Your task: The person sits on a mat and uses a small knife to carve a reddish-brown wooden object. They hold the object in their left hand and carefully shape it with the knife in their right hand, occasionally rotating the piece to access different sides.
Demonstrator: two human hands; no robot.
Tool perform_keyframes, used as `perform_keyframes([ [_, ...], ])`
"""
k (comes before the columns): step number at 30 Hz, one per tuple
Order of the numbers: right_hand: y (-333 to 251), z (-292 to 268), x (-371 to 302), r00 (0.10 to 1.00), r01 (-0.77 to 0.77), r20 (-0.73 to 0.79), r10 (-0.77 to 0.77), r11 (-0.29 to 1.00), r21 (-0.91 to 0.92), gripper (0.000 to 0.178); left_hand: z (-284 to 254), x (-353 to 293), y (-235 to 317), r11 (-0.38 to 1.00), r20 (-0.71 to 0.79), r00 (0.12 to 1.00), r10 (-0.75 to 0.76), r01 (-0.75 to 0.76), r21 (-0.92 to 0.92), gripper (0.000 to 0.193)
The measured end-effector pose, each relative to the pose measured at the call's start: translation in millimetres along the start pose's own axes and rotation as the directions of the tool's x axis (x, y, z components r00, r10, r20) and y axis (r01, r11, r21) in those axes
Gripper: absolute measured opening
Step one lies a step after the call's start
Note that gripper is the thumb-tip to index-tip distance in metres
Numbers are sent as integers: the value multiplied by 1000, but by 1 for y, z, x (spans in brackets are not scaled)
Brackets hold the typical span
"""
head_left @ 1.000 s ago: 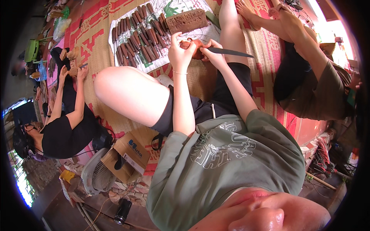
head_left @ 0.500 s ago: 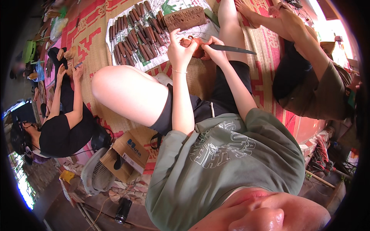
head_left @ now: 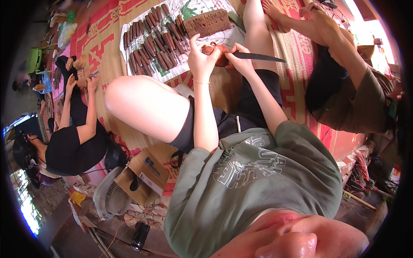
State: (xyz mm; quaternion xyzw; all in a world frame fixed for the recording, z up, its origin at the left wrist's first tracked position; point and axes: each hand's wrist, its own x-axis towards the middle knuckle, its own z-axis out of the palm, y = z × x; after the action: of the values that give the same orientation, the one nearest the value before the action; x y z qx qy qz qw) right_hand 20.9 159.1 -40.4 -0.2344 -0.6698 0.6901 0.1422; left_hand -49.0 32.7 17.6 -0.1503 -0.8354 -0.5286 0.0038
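A small reddish-brown carved wooden piece (head_left: 222, 55) is held up over my lap, its details partly hidden by my fingers. My left hand (head_left: 201, 59) grips it from the left, with the index finger raised off it. Against its right side, my right hand (head_left: 241, 59) is closed on a dark, flat, tapering file (head_left: 262, 56). The file's narrow end points out to the right, past my thigh. Its other end is hidden in my right hand, next to the carving.
Beyond my hands, several wooden-handled carving tools (head_left: 155, 43) lie in rows on a white sheet (head_left: 172, 74), beside a brown block (head_left: 207, 23). One person (head_left: 75, 146) works at left; another's legs (head_left: 333, 47) are at right. A cardboard box (head_left: 144, 177) and fan (head_left: 111, 193) stand lower left.
My hands stay almost in place around the carving, and the file has shifted only slightly. The person at left has moved their hands a little. The whole view has shifted slightly.
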Motion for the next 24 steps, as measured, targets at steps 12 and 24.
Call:
perform_keyframes([
  [12,3,-2,3,999,-46,25,45,997,68,20,1,2,1,999,17,1000,-19,19,-49,64],
  [24,8,0,5,999,9,38,-11,999,42,22,0,3,-10,999,23,1000,6,-5,-39,64],
])
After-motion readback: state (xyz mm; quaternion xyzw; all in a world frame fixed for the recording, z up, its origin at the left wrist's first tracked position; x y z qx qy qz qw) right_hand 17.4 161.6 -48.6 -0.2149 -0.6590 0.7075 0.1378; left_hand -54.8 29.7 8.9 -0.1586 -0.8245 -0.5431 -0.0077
